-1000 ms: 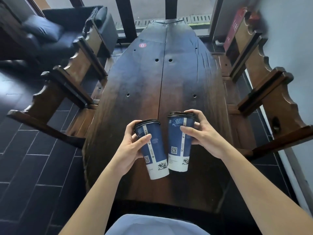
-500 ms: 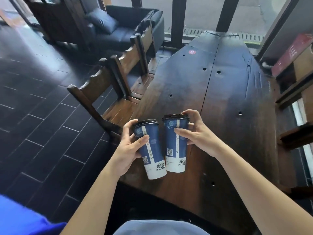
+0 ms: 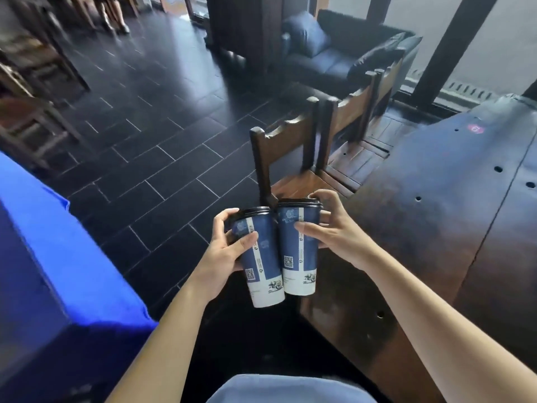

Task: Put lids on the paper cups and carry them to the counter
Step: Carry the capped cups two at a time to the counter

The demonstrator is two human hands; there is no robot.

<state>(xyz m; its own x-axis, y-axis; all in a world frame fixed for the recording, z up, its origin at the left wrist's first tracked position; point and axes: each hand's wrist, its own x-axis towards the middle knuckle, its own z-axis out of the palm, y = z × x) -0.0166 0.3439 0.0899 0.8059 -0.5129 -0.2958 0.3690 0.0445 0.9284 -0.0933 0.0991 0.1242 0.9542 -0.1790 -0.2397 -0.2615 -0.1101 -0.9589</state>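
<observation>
Two tall blue-and-white paper cups with black lids are held up side by side in front of me, off the table. My left hand (image 3: 225, 251) grips the left cup (image 3: 263, 266), which tilts slightly to the left. Wrapped around the upper part of the right cup (image 3: 299, 257) is my right hand (image 3: 331, 231), and that cup stays upright. The two cups touch along their sides. Both lids look seated on the rims. The cups hang over the dark floor beside the wooden table's left edge.
The long dark wooden table (image 3: 453, 216) lies to my right. Wooden chairs (image 3: 287, 152) stand along its left side. A dark sofa (image 3: 334, 56) sits at the back, a bright blue block (image 3: 58, 257) at my left. Dark tiled floor (image 3: 151, 135) stretches ahead, with more wooden furniture (image 3: 32, 91) far left.
My view has swung left, away from the table toward the floor. Both hands keep the cups, which have come off the table and now hang past its left edge.
</observation>
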